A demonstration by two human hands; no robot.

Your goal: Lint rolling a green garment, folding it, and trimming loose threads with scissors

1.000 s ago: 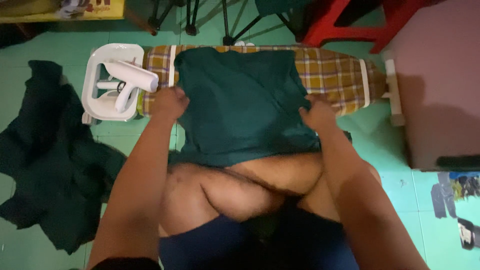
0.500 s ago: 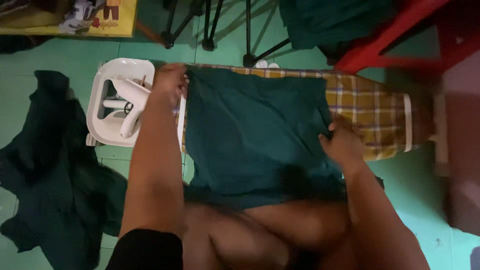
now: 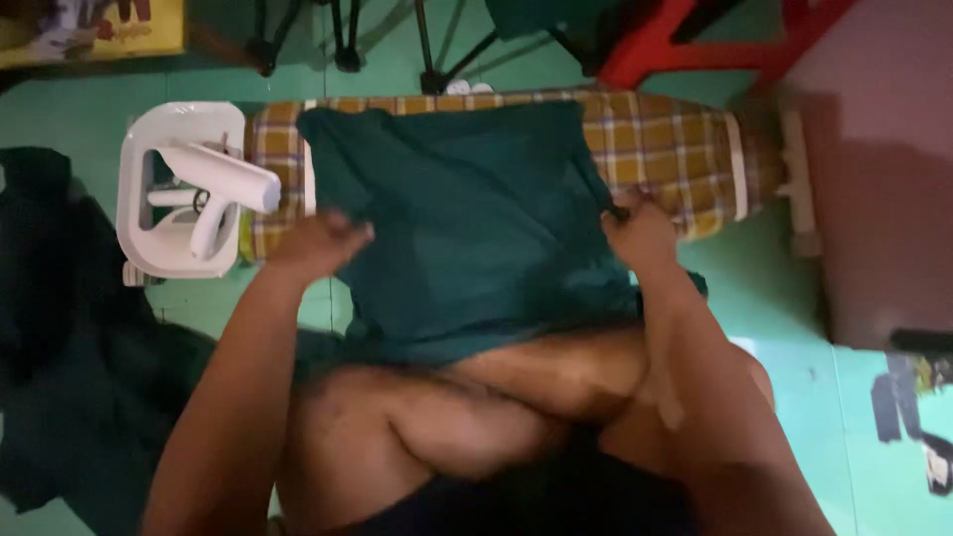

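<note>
Between my hands, left hand [image 3: 323, 241] and right hand [image 3: 640, 233] each clamped on an edge, the green garment [image 3: 467, 218] stretches sideways along the plaid ironing board [image 3: 665, 149].

A dark green garment [image 3: 467, 218] covers a yellow-brown plaid ironing board [image 3: 665, 149] above a mint-green floor [image 3: 784, 328].

The left hand [image 3: 320, 241] has drawn back from the iron rest [image 3: 179, 189] at nine o'clock to the green garment's [image 3: 476, 218] left edge; the right hand [image 3: 640, 230] now grips its right edge.
</note>
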